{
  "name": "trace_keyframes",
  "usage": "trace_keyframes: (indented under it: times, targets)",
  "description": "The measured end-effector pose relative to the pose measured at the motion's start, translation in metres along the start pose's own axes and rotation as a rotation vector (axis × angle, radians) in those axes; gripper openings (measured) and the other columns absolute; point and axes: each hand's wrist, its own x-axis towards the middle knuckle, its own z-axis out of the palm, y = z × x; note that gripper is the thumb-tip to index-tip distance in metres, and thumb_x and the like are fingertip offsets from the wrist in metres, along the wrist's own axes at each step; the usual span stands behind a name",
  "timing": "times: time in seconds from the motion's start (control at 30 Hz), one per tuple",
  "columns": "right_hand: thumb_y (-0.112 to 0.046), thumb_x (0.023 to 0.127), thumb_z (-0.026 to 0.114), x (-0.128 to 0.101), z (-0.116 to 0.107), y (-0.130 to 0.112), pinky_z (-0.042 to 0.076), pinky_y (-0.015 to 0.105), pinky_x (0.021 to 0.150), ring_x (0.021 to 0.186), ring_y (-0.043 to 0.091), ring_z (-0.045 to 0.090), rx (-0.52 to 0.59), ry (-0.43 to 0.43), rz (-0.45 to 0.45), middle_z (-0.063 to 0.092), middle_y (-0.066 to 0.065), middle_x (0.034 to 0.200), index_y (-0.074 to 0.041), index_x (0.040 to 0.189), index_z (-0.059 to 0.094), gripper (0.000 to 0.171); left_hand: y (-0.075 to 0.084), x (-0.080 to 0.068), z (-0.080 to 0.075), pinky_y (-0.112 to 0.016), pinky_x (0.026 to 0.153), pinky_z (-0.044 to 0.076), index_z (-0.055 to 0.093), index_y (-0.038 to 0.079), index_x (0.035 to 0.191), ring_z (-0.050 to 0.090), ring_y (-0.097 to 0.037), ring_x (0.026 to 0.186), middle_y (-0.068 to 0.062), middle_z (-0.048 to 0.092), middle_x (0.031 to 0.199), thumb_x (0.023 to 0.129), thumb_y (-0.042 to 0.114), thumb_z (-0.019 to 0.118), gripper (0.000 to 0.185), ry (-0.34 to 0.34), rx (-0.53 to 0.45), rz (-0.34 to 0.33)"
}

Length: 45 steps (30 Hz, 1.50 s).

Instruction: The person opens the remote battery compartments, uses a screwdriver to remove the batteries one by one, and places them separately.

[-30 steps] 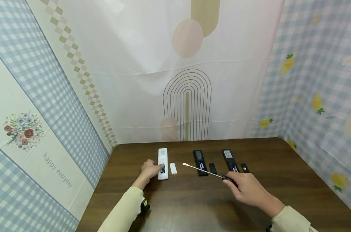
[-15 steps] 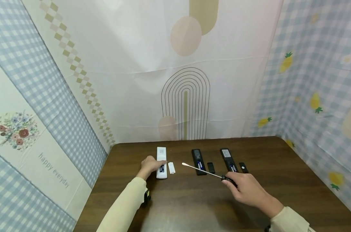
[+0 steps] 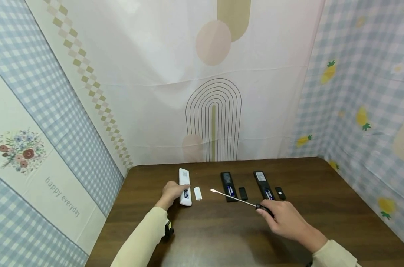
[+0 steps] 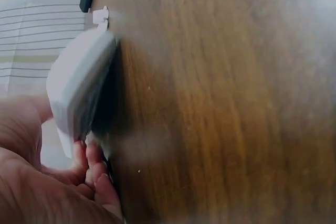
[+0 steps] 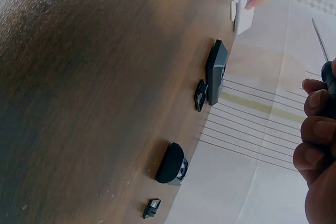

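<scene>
Left hand [image 3: 172, 191] grips the white remote [image 3: 184, 181], its near end tipped up off the table [image 3: 222, 230]. Right hand [image 3: 285, 218] clutches the screwdriver [image 3: 236, 199], handle mostly buried in the fist.

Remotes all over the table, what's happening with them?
A person's left hand holds a white remote lying on its front on the wooden table, its battery bay open, batteries showing, and its cover beside it. The right hand grips a screwdriver, its tip in the air pointing toward the white remote. Two black remotes lie open too, covers beside them.
</scene>
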Motion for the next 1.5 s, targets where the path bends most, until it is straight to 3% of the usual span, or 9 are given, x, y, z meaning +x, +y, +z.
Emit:
trace_keyframes:
  times: [0.2,0.37,0.47,0.6,0.87,1.0,1.13,1.3,1.5]
  targets:
    - [-0.016,0.099,0.076,0.0,0.001,-0.002,0.032,0.012,0.051,0.054,-0.013,0.03,0.018,-0.003,0.005,0.041,-0.025,0.068,-0.028,0.088,0.058,0.024,-0.006,-0.002,0.0,-0.031,0.073,0.055,0.062,-0.004,0.106,0.066,-0.025,0.092,-0.016,0.069,0.099,0.096,0.029,0.078,0.038,-0.003,-0.217,-0.003]
    - [-0.014,0.098,0.077,0.0,0.0,-0.002,0.03,0.01,0.05,0.054,-0.013,0.029,0.019,0.025,0.006,0.041,-0.026,0.067,-0.027,0.088,0.06,0.023,-0.01,-0.012,0.004,-0.025,0.075,0.057,0.059,-0.013,0.134,0.067,-0.014,0.09,-0.01,0.073,0.104,0.103,0.025,0.071,0.05,-0.085,-0.554,0.017]
    - [-0.013,0.098,0.077,-0.002,0.0,-0.002,0.03,0.01,0.05,0.054,-0.013,0.029,0.018,0.032,0.01,0.042,-0.026,0.067,-0.025,0.088,0.062,0.021,-0.01,-0.02,0.006,-0.026,0.077,0.059,0.056,-0.015,0.136,0.069,-0.01,0.09,-0.006,0.074,0.102,0.109,0.021,0.062,0.046,-0.169,-0.761,0.029]
    - [-0.015,0.099,0.076,-0.005,-0.002,-0.001,0.032,0.013,0.051,0.054,-0.012,0.031,0.019,0.018,0.037,0.045,-0.026,0.068,-0.025,0.089,0.064,0.018,-0.008,-0.032,0.006,-0.028,0.08,0.059,0.054,-0.009,0.129,0.068,-0.008,0.092,0.0,0.069,0.1,0.111,0.017,0.057,0.032,-0.226,-0.906,0.066]
    - [-0.015,0.099,0.076,-0.005,-0.001,-0.006,0.031,0.013,0.05,0.055,-0.012,0.027,0.037,0.014,0.035,0.038,-0.025,0.067,-0.029,0.086,0.058,0.026,0.005,-0.053,0.003,-0.03,0.081,0.059,0.05,-0.006,0.128,0.072,-0.011,0.091,-0.001,0.069,0.101,0.111,0.016,0.057,0.029,-0.252,-0.926,0.127]
    - [-0.017,0.097,0.078,0.001,0.004,-0.013,0.034,0.012,0.052,0.058,-0.013,0.033,0.033,0.013,0.013,0.048,-0.025,0.071,-0.029,0.088,0.062,0.022,0.01,-0.059,0.005,-0.032,0.081,0.06,0.049,-0.007,0.131,0.074,-0.014,0.093,-0.006,0.072,0.105,0.111,0.014,0.056,0.03,-0.268,-0.909,0.142]
    - [-0.019,0.097,0.08,0.01,0.01,-0.02,0.038,0.013,0.055,0.062,-0.014,0.039,0.021,0.013,-0.021,0.061,-0.022,0.078,-0.027,0.092,0.068,0.014,0.014,-0.061,0.01,-0.035,0.085,0.061,0.047,-0.006,0.132,0.076,-0.019,0.096,-0.017,0.075,0.113,0.111,0.012,0.055,0.029,-0.289,-0.912,0.154]
    - [-0.021,0.096,0.081,0.022,0.015,-0.029,0.042,0.013,0.056,0.063,-0.013,0.043,-0.021,0.029,-0.055,0.066,-0.017,0.079,-0.022,0.095,0.074,0.007,0.017,-0.061,0.014,-0.039,0.09,0.061,0.044,-0.005,0.132,0.076,-0.022,0.101,-0.037,0.069,0.128,0.111,0.009,0.051,0.025,-0.329,-0.928,0.169]
    - [-0.022,0.091,0.085,0.032,0.023,-0.038,0.044,0.015,0.052,0.057,-0.007,0.052,-0.157,0.072,-0.106,0.073,-0.006,0.081,-0.012,0.098,0.081,0.013,0.02,-0.055,0.019,-0.043,0.094,0.06,0.041,-0.004,0.132,0.074,-0.027,0.108,-0.04,0.065,0.133,0.112,0.007,0.049,0.025,-0.355,-0.926,0.181]
